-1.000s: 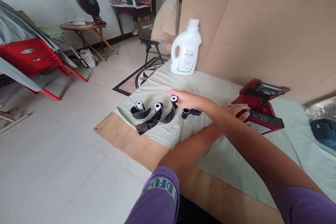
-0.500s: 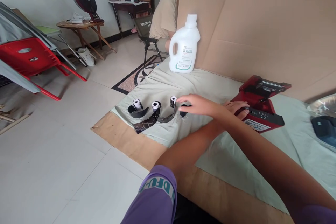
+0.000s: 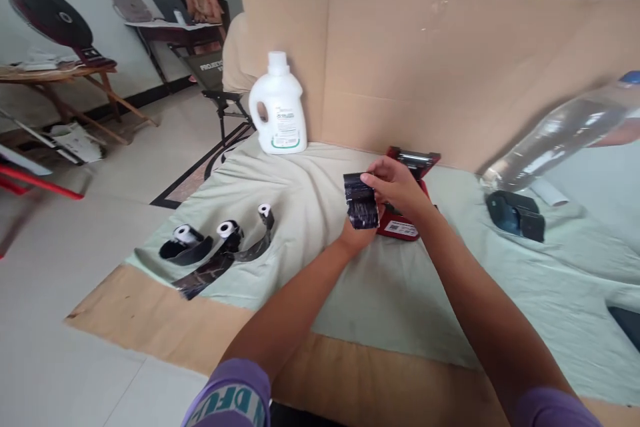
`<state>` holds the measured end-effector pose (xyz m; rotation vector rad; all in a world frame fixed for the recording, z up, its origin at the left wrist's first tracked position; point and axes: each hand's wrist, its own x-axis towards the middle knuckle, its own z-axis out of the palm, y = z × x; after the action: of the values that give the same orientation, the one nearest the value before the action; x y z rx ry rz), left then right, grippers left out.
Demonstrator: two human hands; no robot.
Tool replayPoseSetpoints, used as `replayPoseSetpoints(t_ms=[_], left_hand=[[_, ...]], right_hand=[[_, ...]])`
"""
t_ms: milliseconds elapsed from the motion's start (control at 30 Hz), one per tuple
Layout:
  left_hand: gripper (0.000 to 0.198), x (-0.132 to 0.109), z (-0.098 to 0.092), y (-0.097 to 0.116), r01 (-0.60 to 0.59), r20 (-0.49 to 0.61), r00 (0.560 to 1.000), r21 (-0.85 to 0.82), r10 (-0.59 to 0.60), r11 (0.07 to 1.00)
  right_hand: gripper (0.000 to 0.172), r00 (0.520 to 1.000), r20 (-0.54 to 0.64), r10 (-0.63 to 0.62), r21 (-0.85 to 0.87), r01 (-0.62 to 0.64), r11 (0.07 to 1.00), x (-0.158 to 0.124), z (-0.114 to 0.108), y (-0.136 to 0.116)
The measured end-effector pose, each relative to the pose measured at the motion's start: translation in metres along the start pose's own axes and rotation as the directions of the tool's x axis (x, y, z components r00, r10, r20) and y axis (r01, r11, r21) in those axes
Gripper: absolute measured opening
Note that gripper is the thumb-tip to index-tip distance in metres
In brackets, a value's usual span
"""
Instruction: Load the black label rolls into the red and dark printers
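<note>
Both my hands are closed on a black roll with a dark strip hanging from it (image 3: 360,203), held just above the pale green cloth (image 3: 320,187). My right hand (image 3: 396,185) pinches the roll's upper right side. My left hand (image 3: 356,235) holds it from below. Right behind the hands stands a red printer (image 3: 414,161) with its lid up. To the left, three more black rolls with white cores lie in a row on the cloth: one (image 3: 186,239), another (image 3: 229,230) and a third (image 3: 265,212), their dark strips trailing forward.
A white detergent jug (image 3: 279,107) stands against the cardboard wall (image 3: 425,60). On the right lie a clear plastic bottle (image 3: 550,137), a black device (image 3: 515,215) and a white roll (image 3: 549,192). Left of the cloth are a fan (image 3: 50,13), a folding chair (image 3: 213,77) and people sitting.
My right hand took the fourth black roll from the row and carried it right, in front of the printer. My left hand left the printer and now holds the roll. The view swung right.
</note>
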<state>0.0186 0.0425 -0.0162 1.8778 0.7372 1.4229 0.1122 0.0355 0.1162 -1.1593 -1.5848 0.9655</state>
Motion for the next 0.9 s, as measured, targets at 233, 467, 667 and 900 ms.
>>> replayPoseSetpoints(t_ms=[233, 467, 667, 900], left_hand=[[0.04, -0.006, -0.009, 0.014, -0.027, 0.031, 0.999, 0.126, 0.024, 0.992], [0.04, -0.011, -0.005, 0.022, -0.207, 0.104, 0.978, 0.407, 0.18, 0.89], [0.038, -0.011, -0.004, 0.026, -0.285, 0.176, 0.958, 0.493, 0.226, 0.822], [0.033, -0.011, -0.003, 0.026, -0.301, 0.181, 0.953, 0.497, 0.243, 0.814]], right_hand=[[0.041, 0.983, -0.053, 0.177, -0.127, -0.182, 0.975, -0.02, -0.106, 0.027], [0.019, 0.984, -0.161, 0.072, -0.406, -0.133, 0.904, -0.014, -0.104, 0.062], [0.024, 0.994, -0.096, 0.056, -0.602, -0.103, 0.792, -0.008, -0.098, 0.069], [0.028, 0.992, -0.075, 0.101, -0.651, -0.126, 0.748, -0.003, -0.101, 0.07]])
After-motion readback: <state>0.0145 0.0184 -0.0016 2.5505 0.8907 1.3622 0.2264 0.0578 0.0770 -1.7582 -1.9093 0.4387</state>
